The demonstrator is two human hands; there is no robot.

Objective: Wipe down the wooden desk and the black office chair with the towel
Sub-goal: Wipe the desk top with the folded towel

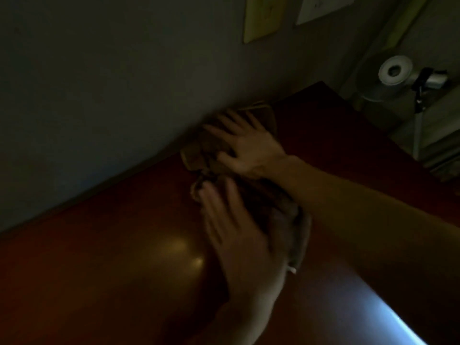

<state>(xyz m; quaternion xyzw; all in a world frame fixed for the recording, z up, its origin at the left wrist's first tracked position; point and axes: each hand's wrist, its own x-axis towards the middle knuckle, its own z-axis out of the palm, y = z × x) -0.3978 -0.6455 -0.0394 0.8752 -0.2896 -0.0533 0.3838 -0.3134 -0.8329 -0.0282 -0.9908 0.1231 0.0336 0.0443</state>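
Observation:
The room is dim. A brown towel (278, 207) lies crumpled on the reddish wooden desk (112, 270), reaching back to the wall. My right hand (246, 145) lies flat with spread fingers on the towel's far part near the wall. Closer to me, my left hand (234, 235) rests flat with straight fingers on the towel's near part; it looks blurred. The black office chair is not in view.
A grey wall (99, 95) runs along the desk's back edge, with a yellowish sheet (261, 18) and a white sheet (321, 6) pinned on it. Right of the desk stand a roll of white paper (395, 70) and a dark clip-like object (428, 80).

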